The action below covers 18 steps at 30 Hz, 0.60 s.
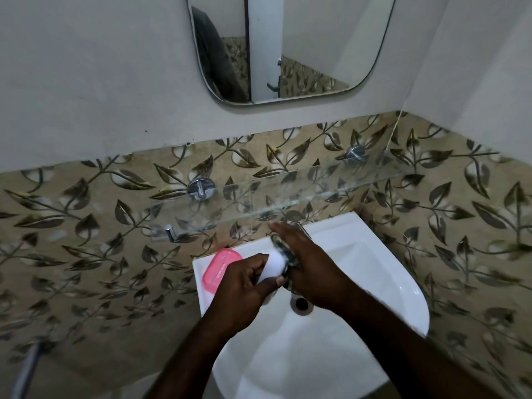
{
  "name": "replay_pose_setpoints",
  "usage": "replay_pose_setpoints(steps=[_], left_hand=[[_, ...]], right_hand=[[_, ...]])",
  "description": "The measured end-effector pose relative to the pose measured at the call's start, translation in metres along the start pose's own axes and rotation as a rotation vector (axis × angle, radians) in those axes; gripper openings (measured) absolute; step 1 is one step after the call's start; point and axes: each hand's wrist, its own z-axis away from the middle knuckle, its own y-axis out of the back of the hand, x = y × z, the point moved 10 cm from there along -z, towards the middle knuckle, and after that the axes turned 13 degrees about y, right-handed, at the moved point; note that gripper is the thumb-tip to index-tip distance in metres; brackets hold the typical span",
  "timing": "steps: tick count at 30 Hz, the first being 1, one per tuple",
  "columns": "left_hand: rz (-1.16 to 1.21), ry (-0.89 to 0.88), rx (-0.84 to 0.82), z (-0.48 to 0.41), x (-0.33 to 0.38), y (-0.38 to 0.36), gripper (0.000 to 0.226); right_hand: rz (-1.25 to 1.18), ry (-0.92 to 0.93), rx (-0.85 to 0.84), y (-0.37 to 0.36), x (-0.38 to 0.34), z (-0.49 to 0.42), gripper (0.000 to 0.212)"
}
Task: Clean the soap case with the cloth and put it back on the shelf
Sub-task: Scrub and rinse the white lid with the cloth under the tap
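The white soap case (272, 267) is over the sink (359, 254), gripped by the left hand (244, 286) while the right hand (308, 263) presses the cloth (278, 245) on it with straight fingers, so wiping seems underway, and next comes a careful lift to the glass shelf (288, 185).

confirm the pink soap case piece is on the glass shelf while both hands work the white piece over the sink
No: in the head view the pink piece lies on the sink's left rim, below the glass shelf. The left hand and right hand do work the white piece over the sink.
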Motion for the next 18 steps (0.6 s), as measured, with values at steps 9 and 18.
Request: replay_pose_setpoints(steps=[9, 18], left_hand=[[-0.003, -0.005, 0.018, -0.007, 0.001, 0.007, 0.013], [0.002, 0.019, 0.046, -0.015, -0.01, 0.017, 0.012]], right_hand=[[0.066, 0.091, -0.016, -0.004, -0.017, -0.005, 0.076], [0.118, 0.102, -0.094, -0.024, -0.019, 0.0, 0.075]])
